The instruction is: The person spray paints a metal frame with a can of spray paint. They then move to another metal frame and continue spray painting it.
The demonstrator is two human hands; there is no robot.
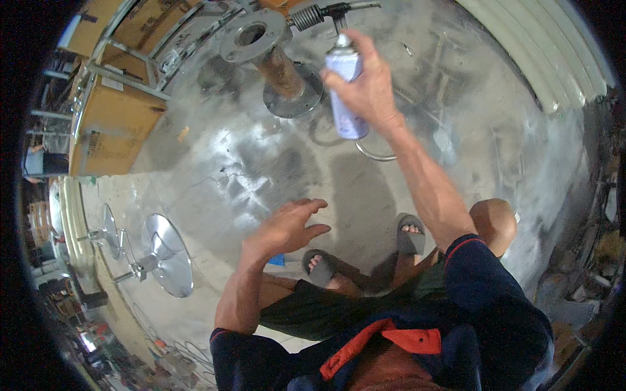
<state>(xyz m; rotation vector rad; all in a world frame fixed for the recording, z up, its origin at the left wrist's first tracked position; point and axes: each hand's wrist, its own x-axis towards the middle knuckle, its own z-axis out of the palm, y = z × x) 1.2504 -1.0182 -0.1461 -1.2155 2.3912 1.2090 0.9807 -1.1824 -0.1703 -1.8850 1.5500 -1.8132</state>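
Observation:
A pale purple spray can (pixel 344 85) is gripped in my right hand (pixel 375 91), upright, with the index finger raised to its white nozzle. Just left of the can stands a flanged metal pipe piece (pixel 280 72), its round flanges at top and bottom and its middle brownish. Beside its upper flange a dark fitting with a coiled spring (pixel 310 17) sticks out to the right. My left hand (pixel 287 227) hovers above the floor near my left foot, fingers apart and nothing in it.
A cardboard box (pixel 117 127) sits in a metal frame at the far left. Shiny metal discs on a shaft (pixel 168 254) stand at the left. A metal ring (pixel 375 154) lies on the paint-marked concrete floor (pixel 241 176). Long pale ribbed panels (pixel 541 52) lie at the far right.

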